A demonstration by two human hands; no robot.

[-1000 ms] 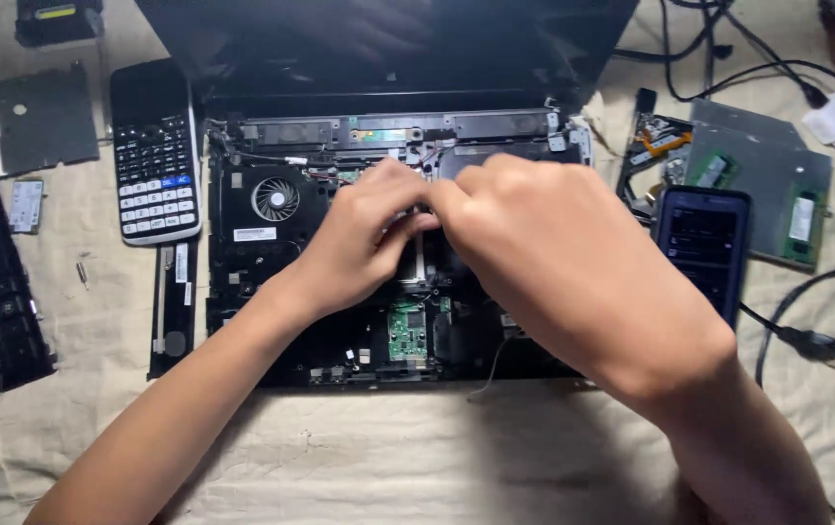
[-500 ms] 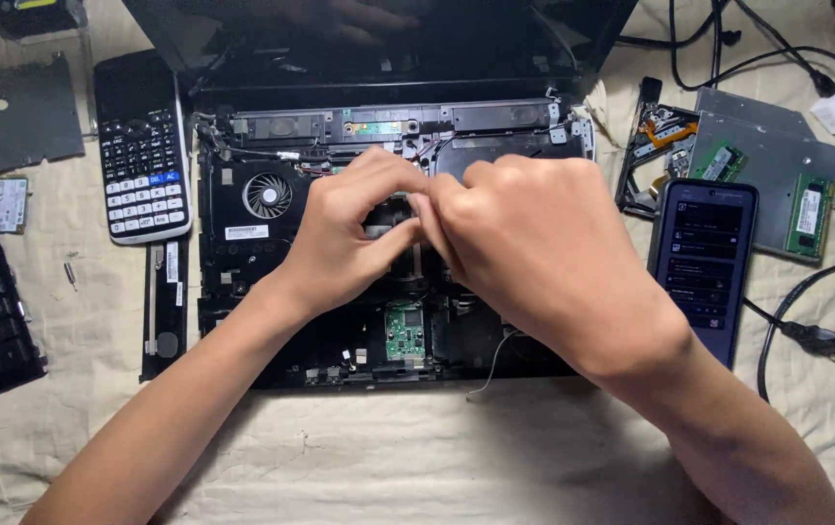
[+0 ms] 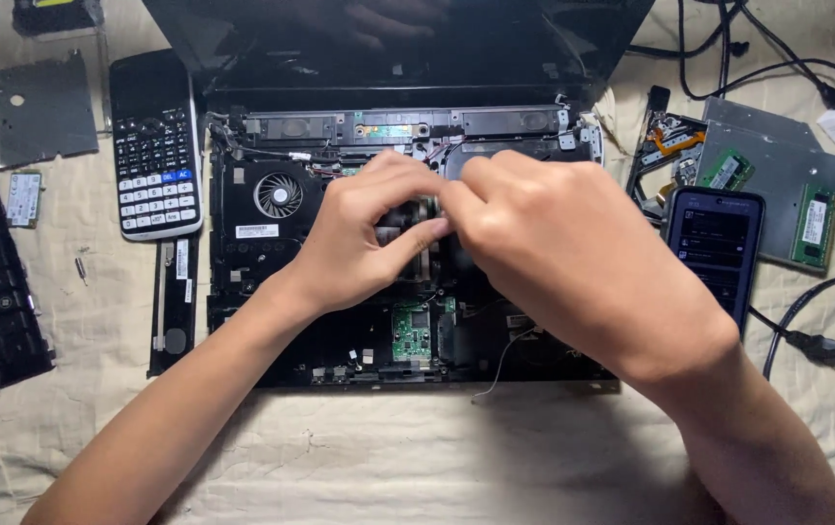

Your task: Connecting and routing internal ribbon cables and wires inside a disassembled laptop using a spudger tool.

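Head view: opened laptop chassis (image 3: 243,321) lying on the cloth, keyboard deck already off, cooling fan (image 3: 278,194) and green circuit board (image 3: 412,333) exposed. At chassis centre, left hand (image 3: 364,238) and right hand (image 3: 573,258) pinched together on a small dark part (image 3: 408,222), fingers narrow around it; seated or free, cannot tell. Left of chassis: calculator (image 3: 155,146), removed cover plate (image 3: 40,107). Right of chassis: phone (image 3: 714,248), pulled optical drive (image 3: 777,180). Judged well into teardown, inner boards still mounted.

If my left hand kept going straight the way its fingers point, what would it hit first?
The left hand points right, toward the right hand. Their fingertips already meet over the opened laptop, so the right hand's fingers come first, though depth is unclear.
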